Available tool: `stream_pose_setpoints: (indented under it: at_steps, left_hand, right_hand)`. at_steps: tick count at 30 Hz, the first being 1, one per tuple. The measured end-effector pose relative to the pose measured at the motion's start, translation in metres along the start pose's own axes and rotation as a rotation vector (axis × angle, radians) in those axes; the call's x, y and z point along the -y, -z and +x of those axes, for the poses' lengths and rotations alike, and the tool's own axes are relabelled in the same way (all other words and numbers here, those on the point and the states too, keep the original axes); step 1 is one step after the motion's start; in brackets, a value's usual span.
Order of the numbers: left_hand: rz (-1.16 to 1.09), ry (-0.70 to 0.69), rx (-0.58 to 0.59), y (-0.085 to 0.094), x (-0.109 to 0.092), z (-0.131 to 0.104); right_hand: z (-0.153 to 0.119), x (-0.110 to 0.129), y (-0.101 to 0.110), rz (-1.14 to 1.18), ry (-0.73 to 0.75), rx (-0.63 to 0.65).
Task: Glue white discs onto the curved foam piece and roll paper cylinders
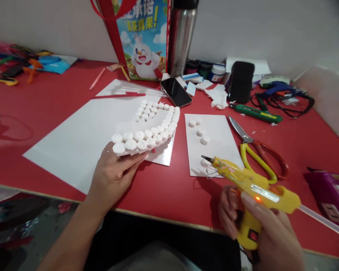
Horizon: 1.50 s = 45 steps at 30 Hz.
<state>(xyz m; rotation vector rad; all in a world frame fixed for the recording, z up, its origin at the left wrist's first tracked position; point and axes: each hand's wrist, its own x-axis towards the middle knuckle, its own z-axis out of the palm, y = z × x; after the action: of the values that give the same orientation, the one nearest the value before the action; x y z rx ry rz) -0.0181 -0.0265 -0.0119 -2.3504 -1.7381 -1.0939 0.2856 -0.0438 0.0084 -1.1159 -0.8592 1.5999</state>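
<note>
My left hand grips a curved white piece from below, holding it tilted over the table. Rows of small round white discs cover its top; what they are made of I cannot tell. My right hand is wrapped round the handle of a yellow hot glue gun. An orange light glows on its side, and a clear glue stick sticks out of the back. The nozzle points left, above a white board where several loose white discs lie.
A large white sheet lies left on the red table. Scissors, a green utility knife and a purple box are on the right. Behind stand a phone, a steel bottle and a printed bag.
</note>
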Motion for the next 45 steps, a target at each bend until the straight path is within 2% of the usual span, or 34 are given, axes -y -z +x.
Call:
stream_pose_setpoints:
  at_steps: [5, 12, 16, 18, 21, 23, 25, 29, 34, 39, 42, 45]
  left_hand:
    - [0.056, -0.002, -0.012, 0.006, -0.002, -0.005]
    - [0.077, 0.084, 0.010, 0.038, -0.002, -0.026]
    - [0.087, 0.024, -0.013, 0.046, -0.019, -0.036]
    - [0.026, -0.042, 0.049, 0.039, -0.034, -0.038]
    - [-0.088, -0.186, 0.148, 0.019, -0.059, -0.033]
    - [-0.125, -0.201, 0.182, 0.003, -0.072, -0.022]
    - [-0.170, -0.152, 0.175, -0.012, -0.080, -0.006]
    - [-0.304, 0.003, 0.164, -0.033, -0.088, 0.030]
    - [-0.299, 0.048, 0.310, -0.053, -0.096, 0.059]
    - [-0.297, 0.064, 0.449, -0.070, -0.102, 0.071]
    - [-0.332, 0.044, 0.431, -0.074, -0.103, 0.072]
    - [-0.407, 0.053, 0.348, -0.071, -0.102, 0.069]
  right_hand:
    - [0.001, 0.003, -0.004, -0.005, 0.011, -0.009]
    - [0.002, -0.001, 0.003, -0.001, -0.011, 0.001]
    - [0.001, -0.001, 0.001, -0.025, -0.017, -0.015]
    - [-0.001, 0.002, -0.002, -0.042, -0.014, -0.057]
    - [-0.004, 0.009, -0.005, -0.044, -0.007, -0.138]
    - [-0.003, 0.012, -0.003, -0.036, 0.025, -0.174]
    - [-0.001, 0.015, 0.002, -0.031, 0.080, -0.199]
    - [0.004, 0.014, 0.015, -0.010, 0.130, -0.196]
    - [0.005, 0.007, 0.023, 0.022, 0.140, -0.159]
    - [0.005, 0.005, 0.025, 0.062, 0.134, -0.144]
    - [0.005, 0.007, 0.024, 0.074, 0.131, -0.131]
    - [0.004, 0.008, 0.025, 0.087, 0.116, -0.127]
